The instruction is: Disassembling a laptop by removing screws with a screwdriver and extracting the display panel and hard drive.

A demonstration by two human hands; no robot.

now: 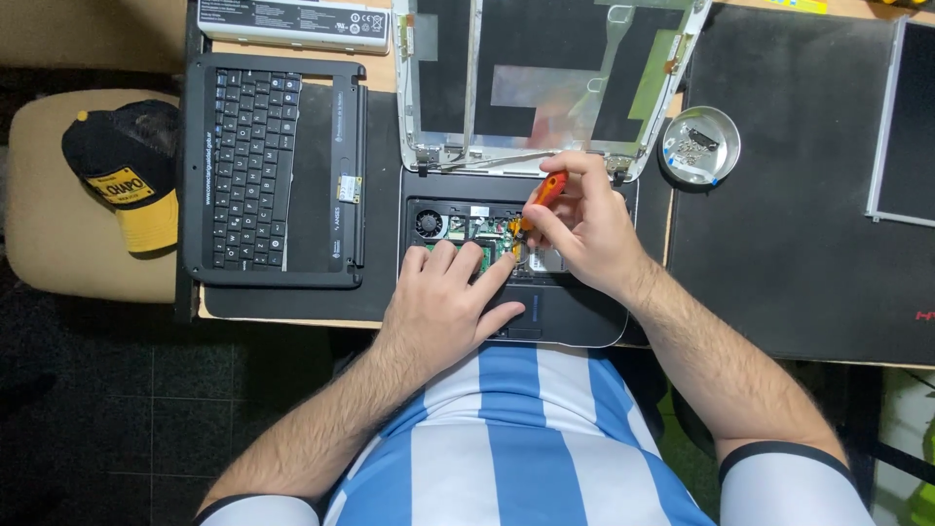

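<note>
Right now one opened laptop base (575, 326) lies on the dark mat (799, 234) at the desk's near edge, and everything else sits around it. Behind the base stands its one stripped screen lid (545, 78); left of the base lies one detached keyboard panel (278, 170), with a grey battery pack (292, 21) beyond that. Further left of the base, a black and yellow cap (127, 175) rests on a stool. Right of the base sits one small round metal dish (701, 146) of screws, with one loose display panel (911, 127) further right.

Over the base, the left hand (443, 302) lies flat, fingers spread and holding nothing. The right hand (584, 224) is nearer the work: its fingers are closed around one orange-handled screwdriver (545, 193), whose long axis slants down and leftward from the fingers to the exposed circuit board (482, 232).
</note>
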